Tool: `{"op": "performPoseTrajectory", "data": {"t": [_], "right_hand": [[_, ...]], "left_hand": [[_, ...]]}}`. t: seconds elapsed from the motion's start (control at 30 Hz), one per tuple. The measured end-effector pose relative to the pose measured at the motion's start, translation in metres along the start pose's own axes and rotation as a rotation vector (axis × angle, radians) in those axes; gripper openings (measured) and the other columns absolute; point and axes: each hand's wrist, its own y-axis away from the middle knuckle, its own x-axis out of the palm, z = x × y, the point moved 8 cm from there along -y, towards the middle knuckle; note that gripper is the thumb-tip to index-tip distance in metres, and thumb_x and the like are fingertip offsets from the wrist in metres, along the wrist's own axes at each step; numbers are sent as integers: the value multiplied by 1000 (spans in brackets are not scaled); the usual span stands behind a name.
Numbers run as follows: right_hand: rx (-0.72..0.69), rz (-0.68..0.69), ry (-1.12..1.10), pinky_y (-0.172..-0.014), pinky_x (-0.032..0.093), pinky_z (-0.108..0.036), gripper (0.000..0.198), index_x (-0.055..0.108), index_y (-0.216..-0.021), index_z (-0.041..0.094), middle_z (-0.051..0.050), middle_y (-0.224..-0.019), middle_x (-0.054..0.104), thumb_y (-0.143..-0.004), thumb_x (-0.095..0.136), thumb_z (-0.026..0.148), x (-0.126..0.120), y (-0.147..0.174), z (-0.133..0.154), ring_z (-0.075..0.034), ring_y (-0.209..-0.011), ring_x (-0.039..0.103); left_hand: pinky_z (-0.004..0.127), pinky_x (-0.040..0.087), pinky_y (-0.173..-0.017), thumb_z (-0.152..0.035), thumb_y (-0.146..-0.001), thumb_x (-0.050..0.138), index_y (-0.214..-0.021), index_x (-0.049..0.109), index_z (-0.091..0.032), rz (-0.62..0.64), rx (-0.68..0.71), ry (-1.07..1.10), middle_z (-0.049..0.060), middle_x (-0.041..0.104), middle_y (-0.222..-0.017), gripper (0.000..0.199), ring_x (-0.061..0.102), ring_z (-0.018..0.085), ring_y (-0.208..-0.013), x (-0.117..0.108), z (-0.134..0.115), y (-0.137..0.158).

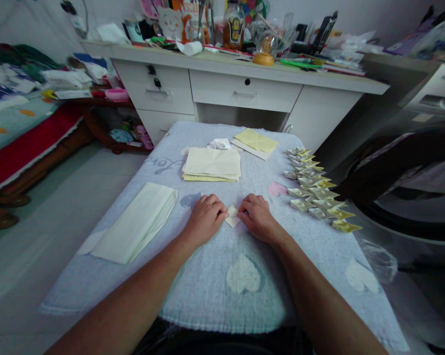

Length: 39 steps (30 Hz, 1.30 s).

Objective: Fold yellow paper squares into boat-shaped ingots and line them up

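Observation:
Between my two hands a small folded square of pale yellow paper (pixel 232 217) lies on the cloth, turned with a corner toward me. My left hand (pixel 208 215) pinches its left corner with thumb and forefinger. At the opposite corner my right hand (pixel 256 215) pinches it too, fingers curled in. Just beyond them is a stack of cream and yellow paper sheets (pixel 212 162). Several folded paper boats (pixel 315 190) stand in rows to the right, some yellow, some whitish. To the left lies a long folded bundle of pale paper (pixel 135 224).
A blue cloth with heart prints (pixel 196 301) covers the table. Farther back are a crumpled white paper (pixel 219 143) and loose yellow sheets (pixel 257 140). Behind stands a white desk (pixel 244 96) crowded with jars and stationery. A bed (pixel 33 133) is at left, a washing machine (pixel 418 128) at right.

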Motion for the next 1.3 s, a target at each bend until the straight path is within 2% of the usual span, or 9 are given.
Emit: {"op": "performPoseTrajectory", "data": {"t": [0.2,0.53,0.8,1.03,1.2,1.3], "right_hand": [[13,26,27,-87,33,-35,13,66,-87,17,-8,-102,57,-91,55,22,0,-1,2,-21,-95,45],[-41,-25,-107,-86,33,-34,3,66,-86,19,-5,-99,57,-84,64,21,-4,3,-2,-20,-94,46],[-1,-11,-30,-84,32,-36,10,66,-85,18,-6,-100,58,-88,58,22,-2,1,0,-21,-96,45],[28,-5,28,-83,32,-37,17,66,-85,18,-8,-100,57,-92,52,24,1,-1,0,-22,-94,45],[51,-18,47,-82,32,-37,18,66,-85,18,-8,-101,57,-92,51,25,2,-1,0,-23,-93,45],[30,-59,-17,-85,32,-37,11,65,-85,19,-7,-100,56,-87,59,27,0,1,1,-23,-96,45]], "left_hand": [[36,40,-84,-23,-84,63,-81,65,-20,18,7,39,3,60,-90,5,54,21,-91,0,1,-1],[38,39,-90,-24,-85,60,-79,64,-21,42,-1,88,2,60,-87,8,54,20,-90,-1,2,-1],[36,40,-81,-27,-84,62,-78,64,-20,1,8,38,3,58,-88,10,52,21,-90,-1,3,0],[36,39,-82,-24,-87,57,-78,64,-19,19,5,-23,4,57,-87,12,51,21,-90,3,1,-1],[37,39,-83,-24,-88,54,-79,63,-19,30,-18,-46,4,57,-88,14,51,22,-91,4,3,-2],[36,39,-83,-24,-87,56,-80,63,-20,33,-4,-10,4,57,-89,11,51,21,-91,3,2,-1]]}}
